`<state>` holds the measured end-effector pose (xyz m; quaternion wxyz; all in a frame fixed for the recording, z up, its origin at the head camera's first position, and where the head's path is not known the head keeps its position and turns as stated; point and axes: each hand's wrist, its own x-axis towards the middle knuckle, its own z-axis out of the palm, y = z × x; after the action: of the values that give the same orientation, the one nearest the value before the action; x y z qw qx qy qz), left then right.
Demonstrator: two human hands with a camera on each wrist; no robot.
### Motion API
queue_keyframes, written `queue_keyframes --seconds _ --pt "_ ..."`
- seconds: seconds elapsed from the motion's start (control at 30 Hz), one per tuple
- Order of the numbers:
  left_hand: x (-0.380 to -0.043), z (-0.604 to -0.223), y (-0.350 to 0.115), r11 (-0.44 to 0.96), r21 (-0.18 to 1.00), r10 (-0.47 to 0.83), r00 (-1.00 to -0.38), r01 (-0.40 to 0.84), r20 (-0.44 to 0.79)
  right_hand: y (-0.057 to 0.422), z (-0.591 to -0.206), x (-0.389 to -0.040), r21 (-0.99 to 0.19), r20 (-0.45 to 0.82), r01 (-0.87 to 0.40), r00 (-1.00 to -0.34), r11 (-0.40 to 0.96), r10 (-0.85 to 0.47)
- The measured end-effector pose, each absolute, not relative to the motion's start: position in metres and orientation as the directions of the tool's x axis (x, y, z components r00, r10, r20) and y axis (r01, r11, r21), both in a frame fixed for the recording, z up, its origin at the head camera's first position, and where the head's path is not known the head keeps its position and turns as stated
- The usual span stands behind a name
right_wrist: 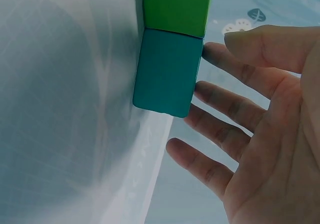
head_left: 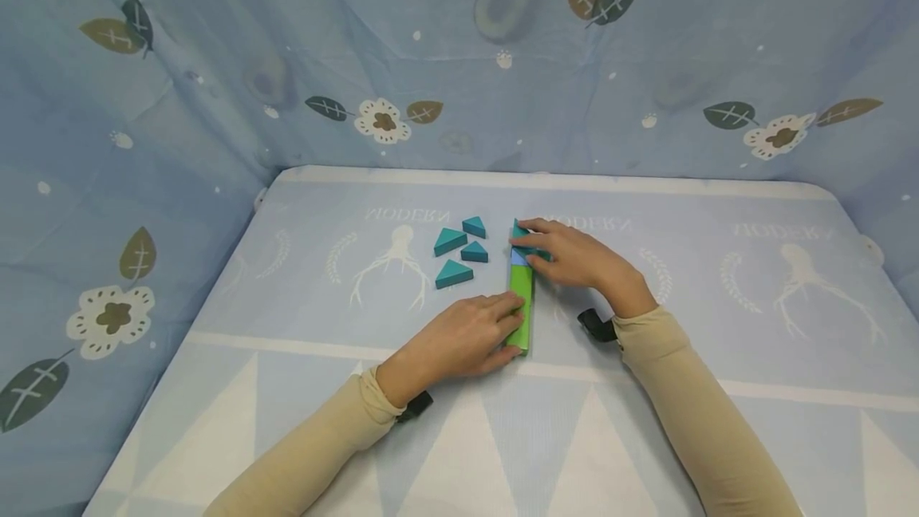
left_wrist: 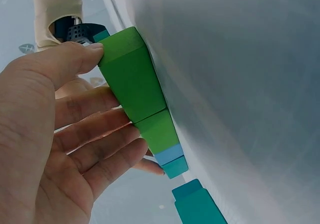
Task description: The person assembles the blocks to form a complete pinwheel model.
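Note:
Two green blocks [head_left: 520,294] lie end to end in a row on the table, with a narrow light-blue piece [head_left: 518,258] and teal triangular blocks [head_left: 518,231] at the far end. My left hand [head_left: 463,335] rests along the near part; in the left wrist view its thumb touches the end of the nearest green block [left_wrist: 132,82], and loosely extended fingers lie along the side. Over the far end, my right hand [head_left: 574,255] touches a teal block [right_wrist: 167,72] with nearly straight fingers. That hand partly hides the teal pieces in the head view.
Several loose teal triangular blocks [head_left: 454,274] lie just left of the row. A patterned cloth covers the table [head_left: 287,373], and a blue printed curtain [head_left: 459,62] hangs behind its far edge and along the sides.

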<state>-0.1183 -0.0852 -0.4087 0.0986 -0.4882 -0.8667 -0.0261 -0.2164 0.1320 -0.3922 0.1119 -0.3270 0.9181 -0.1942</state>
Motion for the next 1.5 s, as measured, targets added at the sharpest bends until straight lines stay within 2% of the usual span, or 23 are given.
queue_keyframes --seconds 0.3,0.47,0.67,0.87,0.97,1.17,1.33,1.5 --pt "-0.123 -0.408 -0.081 0.512 -0.05 0.847 -0.494 0.857 0.197 0.137 -0.392 -0.217 -0.42 -0.042 -0.57 -0.766 0.707 -0.642" --pt "-0.132 -0.403 -0.084 0.519 -0.001 0.841 -0.51 0.855 0.18 0.14 -0.392 -0.212 -0.378 -0.002 -0.568 -0.789 0.731 -0.614" --pt "-0.165 -0.392 -0.1 0.606 0.06 0.767 -0.603 0.793 0.221 0.145 -0.385 -0.183 -0.258 0.033 -0.573 -0.81 0.778 -0.585" --pt "-0.202 -0.387 -0.112 0.704 0.054 0.682 -0.696 0.708 0.224 0.147 -0.381 -0.145 -0.208 0.12 -0.616 -0.787 0.759 -0.606" --pt "-0.215 -0.382 -0.113 0.737 0.075 0.652 -0.737 0.671 0.178 0.143 -0.383 -0.134 -0.201 0.153 -0.641 -0.768 0.741 -0.622" --pt "-0.232 -0.378 -0.108 0.785 0.165 0.605 -0.796 0.597 0.005 0.134 -0.392 -0.128 -0.177 0.185 -0.675 -0.738 0.716 -0.649" --pt "-0.236 -0.378 -0.107 0.812 0.233 0.566 -0.819 0.535 -0.092 0.127 -0.398 -0.126 -0.138 0.152 -0.673 -0.739 0.726 -0.656" --pt "-0.236 -0.376 -0.108 0.81 0.285 0.564 -0.814 0.512 -0.139 0.122 -0.402 -0.121 -0.127 0.125 -0.674 -0.738 0.727 -0.663"
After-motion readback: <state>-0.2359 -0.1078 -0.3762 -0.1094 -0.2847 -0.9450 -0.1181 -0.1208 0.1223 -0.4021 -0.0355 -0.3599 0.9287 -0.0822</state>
